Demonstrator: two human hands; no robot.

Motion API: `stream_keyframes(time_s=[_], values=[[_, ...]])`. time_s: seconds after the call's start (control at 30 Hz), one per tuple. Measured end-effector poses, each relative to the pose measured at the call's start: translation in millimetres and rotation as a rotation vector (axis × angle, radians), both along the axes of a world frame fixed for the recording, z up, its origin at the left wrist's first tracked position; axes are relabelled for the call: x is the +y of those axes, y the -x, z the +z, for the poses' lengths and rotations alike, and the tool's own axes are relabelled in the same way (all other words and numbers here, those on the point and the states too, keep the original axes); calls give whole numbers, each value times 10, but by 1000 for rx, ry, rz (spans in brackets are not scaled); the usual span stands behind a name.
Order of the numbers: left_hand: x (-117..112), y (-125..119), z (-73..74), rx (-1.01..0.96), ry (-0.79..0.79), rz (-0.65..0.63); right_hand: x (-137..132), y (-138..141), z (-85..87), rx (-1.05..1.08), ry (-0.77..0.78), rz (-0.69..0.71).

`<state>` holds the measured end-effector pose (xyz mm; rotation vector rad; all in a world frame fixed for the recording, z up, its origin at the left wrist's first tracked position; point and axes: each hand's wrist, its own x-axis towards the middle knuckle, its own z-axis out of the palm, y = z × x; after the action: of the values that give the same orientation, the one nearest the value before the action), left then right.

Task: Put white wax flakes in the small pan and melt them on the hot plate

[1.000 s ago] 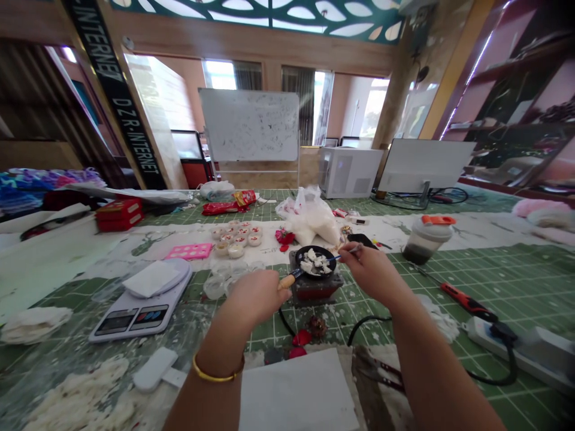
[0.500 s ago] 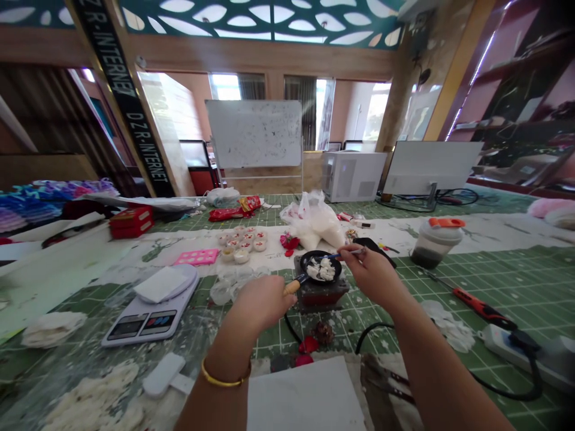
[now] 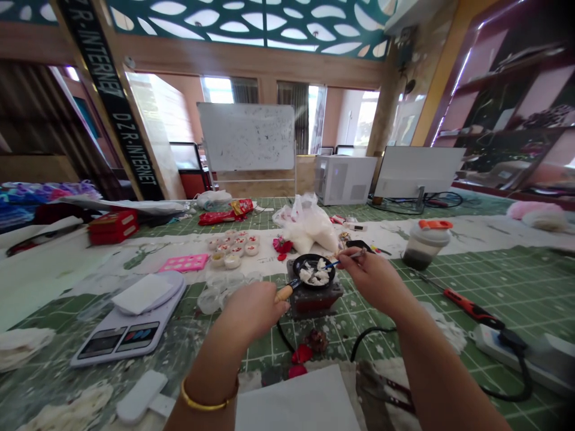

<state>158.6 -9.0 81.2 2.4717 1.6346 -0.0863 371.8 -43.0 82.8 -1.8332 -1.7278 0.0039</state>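
A small black frying pan rests on a dark, square electric hot plate. My left hand is closed around the pan's wooden handle. White crumbly lumps lie inside the pan. In my right hand is a thin blue stick-like tool, pinched near its upper end, its tip down among the lumps. The tip's shape is too small to make out. Just behind the pan stands a plastic bag of white material.
Small filled cups, a pink mould and a kitchen scale stand to the left. On the right are a shaker bottle, a red-handled soldering iron and a power strip. White paper lies in front.
The tool's tip has shifted toward the pan's right side, and the white lumps lie differently. My left hand keeps its hold on the handle. The whole view has turned slightly right.
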Motion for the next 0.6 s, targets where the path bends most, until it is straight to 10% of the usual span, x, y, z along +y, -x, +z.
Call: stream_keyframes(time_s=[0.6], values=[[23,22,-35,-62,6,3,56,42,-70,156,-37,68]])
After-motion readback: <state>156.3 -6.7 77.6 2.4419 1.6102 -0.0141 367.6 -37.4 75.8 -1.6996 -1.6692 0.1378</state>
